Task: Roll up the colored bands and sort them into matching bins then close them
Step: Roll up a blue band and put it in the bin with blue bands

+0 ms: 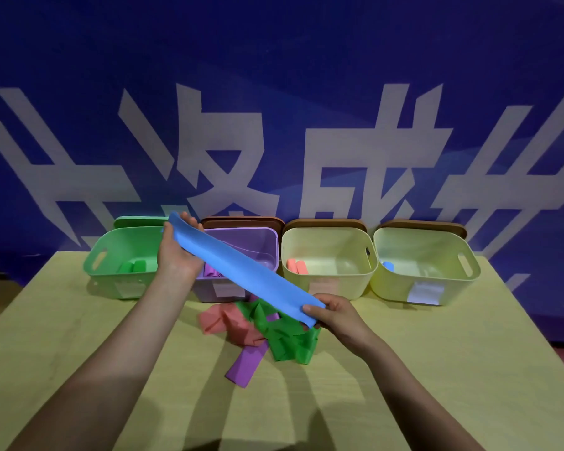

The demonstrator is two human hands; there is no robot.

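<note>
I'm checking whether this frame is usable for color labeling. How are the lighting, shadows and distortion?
Head view: dim overall, with a blue-tinted backdrop; the arms cast long soft shadows on the table; wide-angle bending curves the table edges and bins; the blue band, held by left hand and right hand, looks sharp, no glare.

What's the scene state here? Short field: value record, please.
held: blue band, stretched flat between both hands
left hand: grips the band's far end
right hand: pinches the near end
pile on table: pink band, green band, purple band, unrolled
bins, left to right: green bin, purple bin, third bin, fourth bin, all open
lids: standing behind the bins
</note>
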